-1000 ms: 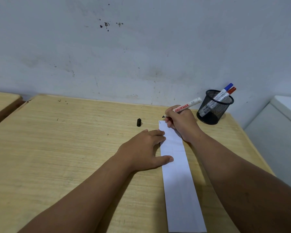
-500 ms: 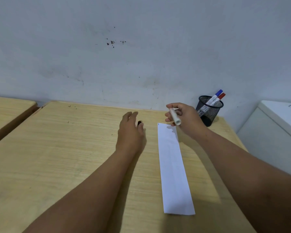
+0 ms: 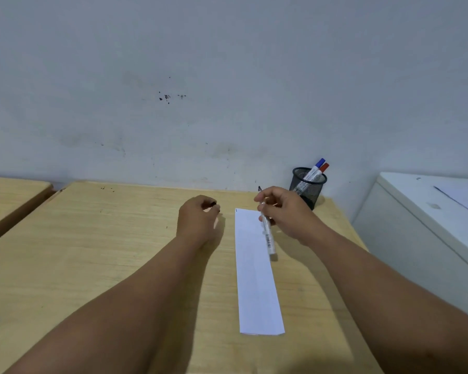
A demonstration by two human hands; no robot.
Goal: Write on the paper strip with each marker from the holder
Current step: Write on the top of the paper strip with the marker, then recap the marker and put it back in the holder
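A long white paper strip (image 3: 256, 282) lies lengthwise on the wooden desk (image 3: 92, 252), with a tiny dark mark at its far left corner. My right hand (image 3: 284, 211) holds an uncapped white marker (image 3: 267, 233) above the strip's far end, black tip pointing away, barrel end toward me. My left hand (image 3: 199, 221) is curled to the left of the strip, fingers closed around the small black cap (image 3: 213, 203), which barely shows. A black mesh holder (image 3: 308, 188) at the far right of the desk holds a blue-capped marker (image 3: 316, 168) and a red-capped marker (image 3: 322, 170).
A grey wall rises right behind the desk. A second wooden desk (image 3: 8, 201) stands to the left across a narrow gap. A white cabinet (image 3: 430, 225) stands close on the right, with a sheet on top.
My right hand lifted the marker off the strip and turned its tip away. My left hand left the paper, reached to the black cap and closed on it. The view pulled back.
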